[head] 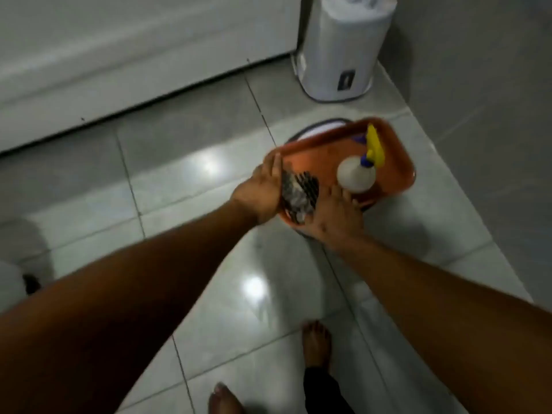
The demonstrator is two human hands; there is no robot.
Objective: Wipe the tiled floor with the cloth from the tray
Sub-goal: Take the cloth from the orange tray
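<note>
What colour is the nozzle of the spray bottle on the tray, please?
Yellow spray bottle nozzle, seen in the head view.

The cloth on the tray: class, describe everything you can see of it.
The cloth is dark with pale patches and a ribbed or striped weave, bunched up at the near left end of the orange tray. The left hand and right hand flank and touch it. Blur hides finer detail.
</note>
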